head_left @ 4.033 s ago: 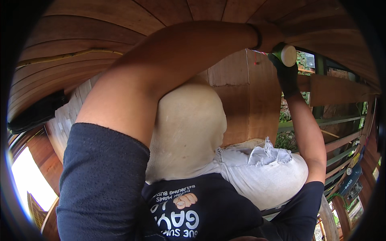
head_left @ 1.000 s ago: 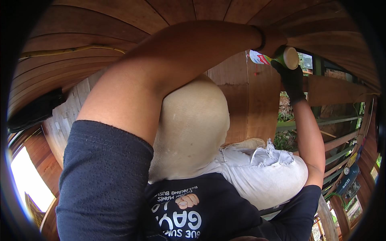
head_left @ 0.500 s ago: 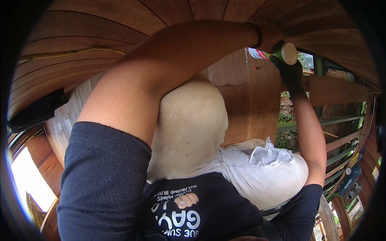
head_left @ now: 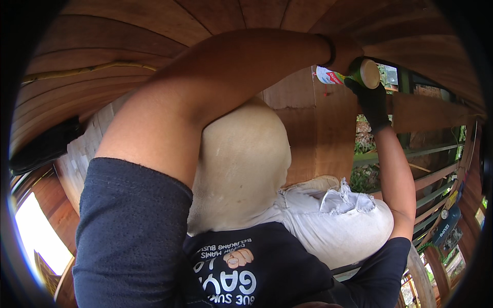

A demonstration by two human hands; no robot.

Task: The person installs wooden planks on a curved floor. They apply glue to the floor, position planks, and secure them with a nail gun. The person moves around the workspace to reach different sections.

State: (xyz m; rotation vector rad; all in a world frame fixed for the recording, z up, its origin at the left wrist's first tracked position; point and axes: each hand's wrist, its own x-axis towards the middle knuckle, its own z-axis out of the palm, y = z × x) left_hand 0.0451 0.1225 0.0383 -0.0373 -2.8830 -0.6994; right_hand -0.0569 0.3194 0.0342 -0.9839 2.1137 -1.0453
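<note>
My left arm reaches across to the upper right, a dark band at its wrist. My left hand point(head_left: 347, 54) is in shadow against the wooden boards, beside a dark-green cylindrical thing with a pale round end point(head_left: 370, 74). Its fingers are hidden. My right hand point(head_left: 373, 105), in a dark glove, comes up from below with its fingers closed against the cylinder's lower side. What kind of thing the cylinder is, I cannot make out. Just left of it, partly behind my left wrist, shows a white, red and green printed thing point(head_left: 329, 76).
Wooden planks point(head_left: 128, 38) curve along the top, with a yellowish cord point(head_left: 97, 66) on them. Slatted rails point(head_left: 434, 154) open onto greenery at right. A teal power tool point(head_left: 447, 226) sits at far right. A dark bag-like thing point(head_left: 43, 143) lies at left. My bent legs fill the middle.
The cylinder and both hands have shifted slightly downward. A little more of the printed thing shows beside my left wrist.
</note>
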